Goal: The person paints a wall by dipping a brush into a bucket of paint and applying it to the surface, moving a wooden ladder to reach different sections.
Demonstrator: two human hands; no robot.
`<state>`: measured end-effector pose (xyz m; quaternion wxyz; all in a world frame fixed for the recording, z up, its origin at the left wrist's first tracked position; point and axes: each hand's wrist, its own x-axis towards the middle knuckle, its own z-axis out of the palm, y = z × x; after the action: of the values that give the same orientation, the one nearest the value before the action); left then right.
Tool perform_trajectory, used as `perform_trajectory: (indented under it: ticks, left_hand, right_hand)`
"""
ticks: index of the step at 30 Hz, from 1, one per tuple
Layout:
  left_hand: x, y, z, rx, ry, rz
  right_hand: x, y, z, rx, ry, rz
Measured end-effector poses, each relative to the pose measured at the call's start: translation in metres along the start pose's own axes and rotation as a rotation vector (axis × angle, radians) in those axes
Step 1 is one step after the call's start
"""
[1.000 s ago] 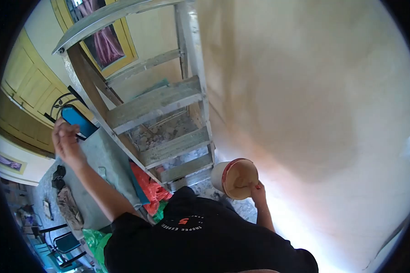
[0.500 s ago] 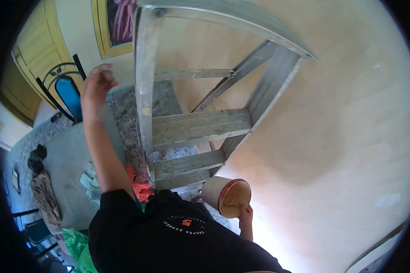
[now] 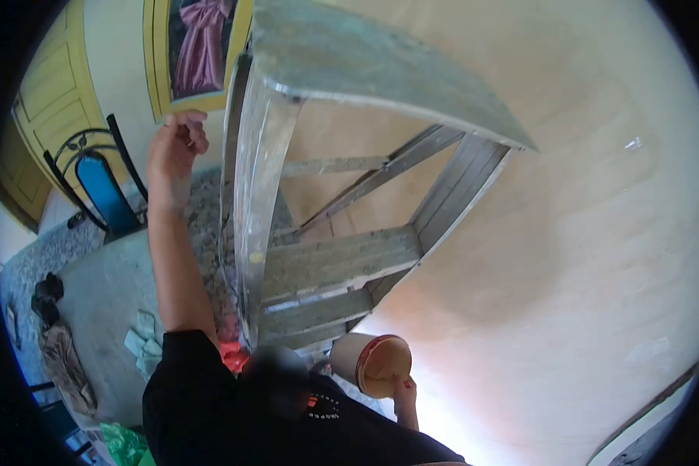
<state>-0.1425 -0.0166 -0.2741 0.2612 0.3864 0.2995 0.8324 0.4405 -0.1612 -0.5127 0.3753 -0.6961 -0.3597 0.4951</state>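
**Right hand gripping bucket, left hand up and empty beside ladder**

Right hand (image 3: 405, 398) is grasping the bucket (image 3: 349, 361) by its rim, thumb lying over the inside edge. Remaining fingers are hiding behind the wall of it, so can't tell their exact placement.

Bucket is tilting well over, red-edged mouth facing right and up toward the camera. Inside is showing a tan colour; can't tell how much is in there. It's sitting low in the view, in front of the black shirt (image 3: 202, 419), between the ladder's lower steps and the plaster-toned wall (image 3: 582, 202). Can't tell if it's touching the ladder.

Left hand (image 3: 175, 155) is hovering with the arm stretched forward, fingers loosely curling, nothing in the grasp. It's showing just left of the ladder (image 3: 342, 264); a gap is showing between fingers and side rail.

Ladder is standing ahead, broad top filling the upper middle, steps dropping below it. Side rails are showing stains and scuffs.

Left side: chair (image 3: 105, 190) with blue back is standing near the left hand in view, yellow door (image 3: 50, 101) behind. Pink curtain (image 3: 202, 50) is hanging in a yellow window frame. Grey-green tabletop (image 3: 105, 287) is holding a pale green cloth (image 3: 144, 342) and a crumpled brown cloth (image 3: 66, 361). Red plastic (image 3: 231, 353) is lying by the ladder's lower end, green plastic (image 3: 120, 444) at bottom left.
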Motion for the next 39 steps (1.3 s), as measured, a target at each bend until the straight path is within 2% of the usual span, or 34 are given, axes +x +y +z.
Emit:
perform_trajectory:
  ticks: [4,7,9,10,12,14,16,17,18,20,21,23,25,27,29,31,33,36,38,39]
  left_hand:
    - [0.065,0.045,0.041,-0.085,-0.084,0.051]
    - [0.114,0.071,0.077,-0.104,-0.197,-0.010]
    - [0.140,0.086,0.108,0.215,-0.442,-0.033]
    - [0.152,0.092,0.123,0.211,-0.458,-0.024]
    - [0.170,0.105,0.157,0.483,-0.703,-0.255]
    - [0.180,0.123,0.189,0.582,-0.756,-0.293]
    - [0.191,0.138,0.219,1.007,-0.891,-0.334]
    - [0.192,0.147,0.235,1.184,-0.904,-0.222]
    - [0.193,0.155,0.251,1.190,-0.930,-0.203]
    - [0.182,0.172,0.292,1.499,-0.879,0.017]
    - [0.180,0.175,0.308,1.539,-0.877,0.068]
    - [0.171,0.169,0.339,1.518,-0.973,0.078]
    - [0.170,0.148,0.360,1.501,-1.098,0.064]
    - [0.166,0.122,0.373,1.645,-1.212,-0.023]
    - [0.167,0.094,0.369,1.682,-1.171,-0.147]
    - [0.165,0.074,0.366,1.638,-1.162,-0.397]
    - [0.159,0.064,0.366,1.515,-1.245,-0.548]
    - [0.159,0.051,0.363,1.496,-1.296,-0.568]
    - [0.160,0.049,0.363,1.508,-1.252,-0.626]
    - [0.162,0.049,0.363,1.513,-1.260,-0.607]
  right_hand:
    - [-0.003,-0.006,0.011,-0.049,0.001,0.016]
    - [-0.002,-0.005,0.017,-0.045,0.001,0.017]
    - [0.000,0.000,0.017,-0.023,-0.004,0.009]
    - [0.002,0.000,0.018,-0.014,-0.019,0.007]
    - [-0.003,-0.009,0.022,-0.020,0.000,-0.004]
    - [-0.005,-0.017,0.026,-0.019,0.017,-0.018]
    - [-0.005,-0.016,0.026,-0.080,-0.021,-0.085]
    - [-0.002,-0.011,0.027,-0.054,-0.009,-0.087]
    - [0.002,-0.004,0.028,-0.046,-0.004,-0.071]
    - [0.005,0.002,0.031,-0.011,0.006,-0.050]
    - [0.002,0.000,0.029,-0.025,0.020,-0.076]
    - [-0.001,-0.011,0.031,-0.065,0.025,-0.078]
    - [0.010,0.015,0.031,0.024,0.027,-0.100]
    - [0.016,0.028,0.031,-0.029,0.081,-0.124]
    - [0.000,0.023,0.025,-0.010,0.112,-0.099]
    - [-0.003,0.030,0.023,0.026,0.148,-0.065]
    - [-0.005,0.045,0.022,-0.038,0.209,-0.028]
    - [-0.025,0.032,0.014,-0.081,0.279,0.003]
    - [-0.027,0.036,0.012,0.028,0.276,-0.009]
    - [-0.029,0.037,0.012,-0.050,0.304,-0.028]
